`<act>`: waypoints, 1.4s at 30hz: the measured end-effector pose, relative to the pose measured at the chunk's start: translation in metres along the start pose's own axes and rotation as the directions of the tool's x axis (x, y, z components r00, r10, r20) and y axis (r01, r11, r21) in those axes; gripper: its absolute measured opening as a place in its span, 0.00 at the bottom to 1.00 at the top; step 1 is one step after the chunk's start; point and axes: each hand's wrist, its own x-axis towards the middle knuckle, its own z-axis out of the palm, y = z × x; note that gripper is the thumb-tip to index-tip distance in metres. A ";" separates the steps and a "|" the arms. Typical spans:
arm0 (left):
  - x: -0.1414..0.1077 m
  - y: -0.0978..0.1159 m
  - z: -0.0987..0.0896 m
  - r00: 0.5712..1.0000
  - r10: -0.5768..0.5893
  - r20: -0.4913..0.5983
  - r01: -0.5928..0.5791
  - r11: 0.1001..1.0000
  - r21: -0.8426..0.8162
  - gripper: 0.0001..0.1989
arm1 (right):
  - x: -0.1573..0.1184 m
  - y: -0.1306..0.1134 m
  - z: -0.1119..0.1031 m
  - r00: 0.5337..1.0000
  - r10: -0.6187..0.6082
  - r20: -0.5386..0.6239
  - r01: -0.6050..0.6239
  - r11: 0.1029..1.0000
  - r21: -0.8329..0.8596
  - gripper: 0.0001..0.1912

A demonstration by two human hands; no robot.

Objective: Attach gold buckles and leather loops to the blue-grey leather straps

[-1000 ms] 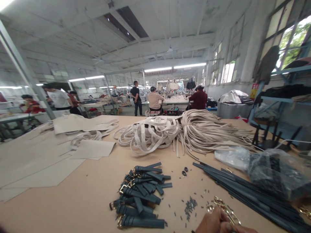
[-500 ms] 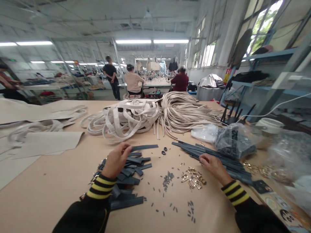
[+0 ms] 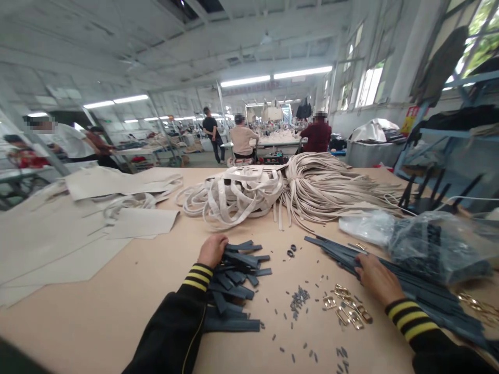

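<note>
Low in the middle of the frame, the left hand (image 3: 212, 250) rests on the upper left edge of a heap of short dark blue straps (image 3: 234, 280). Its fingers curl down over the topmost pieces, the grip loosely folded and touching them; whether any 1 strap is actually pinched between the fingers cannot be told, since only the back of the hand shows. The black sleeve with yellow cuff stripes (image 3: 197, 277) lies across the left side of the heap.

At lower right, the right hand (image 3: 376, 280) lies palm down on a bundle of long dark blue strips (image 3: 424, 291) that runs slantwise from the centre right toward the lower right corner. The fingers are laid over the near end of the bundle, bent slightly, in contact with it; how far the grip closes beneath cannot be told.

Between the 2 hands, on the bare tan worktop (image 3: 117, 311), sit a cluster of gold buckles (image 3: 349, 309) just left of the right wrist, a small pile of dark pins (image 3: 298, 300) with loose ones scattered around it, and 2 small black rings (image 3: 291, 251) a little above.

Right of the long strips lies a clear plastic bag of dark parts (image 3: 436, 246). Beyond, across the middle of the frame, are coiled cream straps (image 3: 234, 195) and a sheaf of thin cream cords (image 3: 331, 189). Flat beige sheets (image 3: 140, 223) cover the left side of the worktop. In the distance, several people (image 3: 241, 140) stand or sit at other tables.
</note>
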 end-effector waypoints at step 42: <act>-0.101 0.203 0.092 0.834 0.104 0.542 0.552 -0.115 -0.826 0.13 | -0.077 -0.036 -0.042 0.832 -0.410 0.374 -0.127 0.515 0.848 0.02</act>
